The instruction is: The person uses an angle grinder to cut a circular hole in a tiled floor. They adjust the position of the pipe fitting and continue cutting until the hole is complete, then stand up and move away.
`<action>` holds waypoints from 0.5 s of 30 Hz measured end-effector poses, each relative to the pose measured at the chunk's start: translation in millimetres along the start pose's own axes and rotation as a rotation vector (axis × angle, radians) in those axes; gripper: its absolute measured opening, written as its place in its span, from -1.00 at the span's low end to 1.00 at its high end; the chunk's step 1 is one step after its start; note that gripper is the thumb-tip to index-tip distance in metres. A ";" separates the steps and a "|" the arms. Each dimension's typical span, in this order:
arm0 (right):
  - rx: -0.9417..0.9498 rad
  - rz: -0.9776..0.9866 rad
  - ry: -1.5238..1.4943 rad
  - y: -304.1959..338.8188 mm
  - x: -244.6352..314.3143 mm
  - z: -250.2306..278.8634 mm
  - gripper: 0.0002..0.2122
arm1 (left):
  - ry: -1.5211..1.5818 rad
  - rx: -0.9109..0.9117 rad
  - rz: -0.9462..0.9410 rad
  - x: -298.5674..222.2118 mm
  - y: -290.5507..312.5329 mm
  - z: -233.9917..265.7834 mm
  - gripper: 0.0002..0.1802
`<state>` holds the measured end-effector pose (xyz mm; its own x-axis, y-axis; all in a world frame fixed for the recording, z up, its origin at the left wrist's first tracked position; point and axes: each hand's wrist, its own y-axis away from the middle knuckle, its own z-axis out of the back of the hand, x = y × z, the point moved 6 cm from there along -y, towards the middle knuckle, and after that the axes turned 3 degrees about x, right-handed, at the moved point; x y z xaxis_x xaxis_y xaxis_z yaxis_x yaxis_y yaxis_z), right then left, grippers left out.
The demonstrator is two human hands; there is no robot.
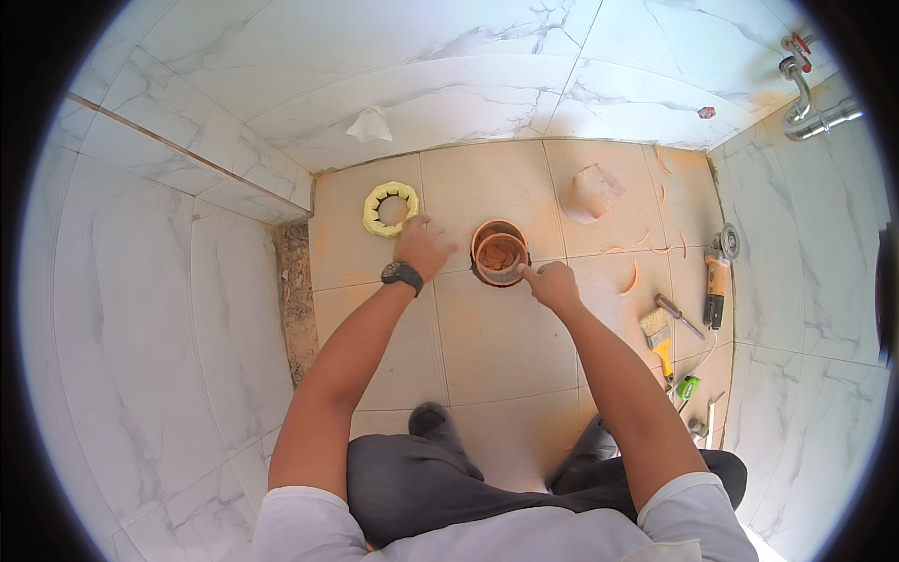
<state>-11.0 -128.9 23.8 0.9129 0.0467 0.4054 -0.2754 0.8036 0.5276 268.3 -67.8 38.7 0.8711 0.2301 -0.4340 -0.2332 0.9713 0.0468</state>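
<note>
An orange-brown pipe (480, 230) opens in the middle of the tiled floor, with a smaller round piece of pipe (479, 255) inside its mouth and reddish debris visible within. The thumb and fingers of my right hand (556, 284) are closed at the near right rim of that inner piece. To the left of the pipe, my left hand (426, 247) hovers beside a pale yellow ring (372, 217) with a notched inner edge. Motion smears the left fingers, so their hold cannot be made out. A dark watch is on my left wrist.
On the right lie an angle grinder (717, 272), a paintbrush (658, 335), a screwdriver-like tool (679, 317) and a green tape measure (689, 387). A crumpled translucent bag (596, 192) and curved orange shavings (631, 278) sit nearer the pipe. Marbled walls enclose the floor; metal plumbing (807, 117) juts out at right.
</note>
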 end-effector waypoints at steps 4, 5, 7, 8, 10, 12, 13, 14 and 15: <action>-0.128 0.065 0.235 44.6 -22.4 14.9 -0.70 | -0.179 -0.165 0.430 109.7 -12.9 38.6 -0.24; -0.110 0.098 0.278 53.0 -30.3 17.9 -0.74 | -0.483 0.072 0.496 130.3 -19.7 33.3 0.00; -0.026 0.056 0.390 66.4 -57.3 28.3 -0.79 | -0.289 0.141 0.595 162.7 -23.1 30.3 0.02; -0.053 0.116 0.383 72.4 -67.2 40.2 -0.79 | -0.296 0.148 0.576 169.9 -24.9 28.1 0.06; 0.065 0.108 0.466 71.3 -97.8 68.6 -0.74 | -0.199 0.099 0.558 177.5 -25.4 24.2 0.20; 0.089 0.102 0.616 76.0 -127.3 103.1 -0.73 | -0.005 0.095 0.636 185.3 -19.2 19.6 0.20; 0.083 0.083 0.618 80.9 -142.3 121.7 -0.76 | 0.074 0.105 0.663 186.3 -16.2 16.1 0.19; 0.012 0.127 0.597 92.5 -155.4 144.3 -0.79 | 0.144 0.091 0.678 188.2 -15.2 18.4 0.19; 0.064 0.023 0.623 100.9 -176.9 160.3 -0.80 | 0.390 0.057 0.783 192.9 -9.5 16.3 0.16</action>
<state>-248.6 -151.2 125.0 0.9054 0.4161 -0.0837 -0.2972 0.7622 0.5751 445.6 -31.6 -30.9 0.2578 0.8049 -0.5344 -0.6711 0.5471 0.5003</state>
